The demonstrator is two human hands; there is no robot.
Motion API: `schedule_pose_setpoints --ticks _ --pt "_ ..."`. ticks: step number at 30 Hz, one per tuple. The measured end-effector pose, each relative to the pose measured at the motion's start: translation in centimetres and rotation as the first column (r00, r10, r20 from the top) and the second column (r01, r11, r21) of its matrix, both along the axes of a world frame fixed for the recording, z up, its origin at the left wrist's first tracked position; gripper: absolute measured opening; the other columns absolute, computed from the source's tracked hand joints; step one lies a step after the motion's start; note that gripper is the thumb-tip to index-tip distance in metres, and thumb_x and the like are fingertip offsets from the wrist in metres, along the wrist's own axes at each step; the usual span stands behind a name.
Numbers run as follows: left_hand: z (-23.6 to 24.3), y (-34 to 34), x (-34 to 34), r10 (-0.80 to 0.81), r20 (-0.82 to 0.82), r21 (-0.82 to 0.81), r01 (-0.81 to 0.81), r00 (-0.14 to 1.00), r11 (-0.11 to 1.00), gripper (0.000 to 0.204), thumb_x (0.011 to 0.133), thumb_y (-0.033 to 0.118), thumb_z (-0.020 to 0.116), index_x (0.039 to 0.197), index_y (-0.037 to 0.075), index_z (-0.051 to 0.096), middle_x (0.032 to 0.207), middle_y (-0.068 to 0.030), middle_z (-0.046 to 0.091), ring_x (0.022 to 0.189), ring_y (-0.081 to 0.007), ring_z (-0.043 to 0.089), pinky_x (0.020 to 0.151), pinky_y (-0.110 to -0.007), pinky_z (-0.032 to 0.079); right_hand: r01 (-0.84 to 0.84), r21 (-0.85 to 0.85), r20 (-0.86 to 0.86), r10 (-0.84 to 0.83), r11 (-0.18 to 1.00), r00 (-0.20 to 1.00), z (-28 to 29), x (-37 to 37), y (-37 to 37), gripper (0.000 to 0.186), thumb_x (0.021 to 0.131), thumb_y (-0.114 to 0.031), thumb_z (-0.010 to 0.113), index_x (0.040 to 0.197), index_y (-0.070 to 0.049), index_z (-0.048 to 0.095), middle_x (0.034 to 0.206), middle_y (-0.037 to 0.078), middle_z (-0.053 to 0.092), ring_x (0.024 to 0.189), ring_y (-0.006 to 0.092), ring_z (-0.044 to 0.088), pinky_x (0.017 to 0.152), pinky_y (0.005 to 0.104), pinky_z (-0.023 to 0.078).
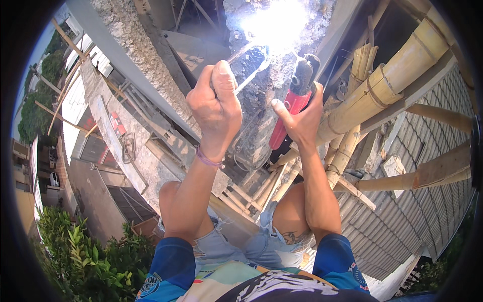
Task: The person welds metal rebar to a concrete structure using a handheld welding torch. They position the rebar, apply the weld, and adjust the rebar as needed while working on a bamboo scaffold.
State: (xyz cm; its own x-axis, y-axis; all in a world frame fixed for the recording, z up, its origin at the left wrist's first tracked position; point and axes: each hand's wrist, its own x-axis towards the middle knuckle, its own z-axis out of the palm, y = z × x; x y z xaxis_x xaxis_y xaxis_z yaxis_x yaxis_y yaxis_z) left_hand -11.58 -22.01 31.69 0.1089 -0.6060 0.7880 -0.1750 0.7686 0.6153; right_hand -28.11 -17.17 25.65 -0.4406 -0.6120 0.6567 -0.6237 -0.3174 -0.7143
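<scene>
Your multicoloured printed shirt (251, 288) is nearest. Your right hand (303, 122) grips a long red-and-black tool (296, 102), likely rigid, best held mid-handle. Your left hand (217, 104) clasps a thin, pale, stiff-looking rod (249, 80).

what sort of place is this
Probably an outdoor building site, seemingly high up: thick bamboo poles, a rough-edged concrete beam and a ridged roof lower down suggest it.

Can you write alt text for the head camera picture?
A blinding white glare fills the top middle; just below it, a person's right hand grips a red tool and the left hand makes a fist beside a thin pale rod. Thick bamboo poles and a grey ribbed roof lie to the right.
</scene>
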Motion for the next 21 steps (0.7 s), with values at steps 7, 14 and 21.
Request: schedule_pose_setpoints --ticks 7,14,21 --pt "0.2 0.4 0.1 0.001 0.0 0.039 -0.001 1.0 0.999 0.036 0.105 0.023 0.05 0.077 0.001 0.055 0.058 -0.0061 0.048 0.05 -0.0151 0.046 0.05 -0.032 0.038 0.06 0.01 0.094 -0.061 0.998 0.994 -0.2 0.6 0.2 0.076 0.068 -0.03 0.086 0.122 0.002 0.043 0.095 0.017 0.062 0.085 0.0292 0.065 0.079 0.0393 0.051" --pt "0.7 0.7 0.2 -0.031 -0.011 0.098 0.032 0.999 0.995 0.039 0.105 0.025 0.05 0.075 0.001 0.055 0.058 -0.0059 0.05 0.05 -0.0154 0.048 0.051 -0.032 0.04 0.051 0.04 0.133 -0.056 0.998 0.989 0.6 1.0 0.5 0.077 0.067 -0.029 0.085 0.123 0.003 0.043 0.092 0.018 0.066 0.082 0.0296 0.066 0.078 0.0393 0.052" --pt "0.4 0.6 -0.2 -0.039 -0.04 0.06 0.042 0.998 0.997 0.044 0.107 0.03 0.047 0.071 0.004 0.048 0.064 0.0029 0.042 0.057 -0.0053 0.035 0.05 -0.025 0.027 0.062 0.094 0.126 -0.073 0.994 0.989 0.6 1.0 0.7 0.078 0.066 -0.03 0.085 0.123 0.005 0.044 0.089 0.019 0.067 0.08 0.0317 0.066 0.077 0.0398 0.051"
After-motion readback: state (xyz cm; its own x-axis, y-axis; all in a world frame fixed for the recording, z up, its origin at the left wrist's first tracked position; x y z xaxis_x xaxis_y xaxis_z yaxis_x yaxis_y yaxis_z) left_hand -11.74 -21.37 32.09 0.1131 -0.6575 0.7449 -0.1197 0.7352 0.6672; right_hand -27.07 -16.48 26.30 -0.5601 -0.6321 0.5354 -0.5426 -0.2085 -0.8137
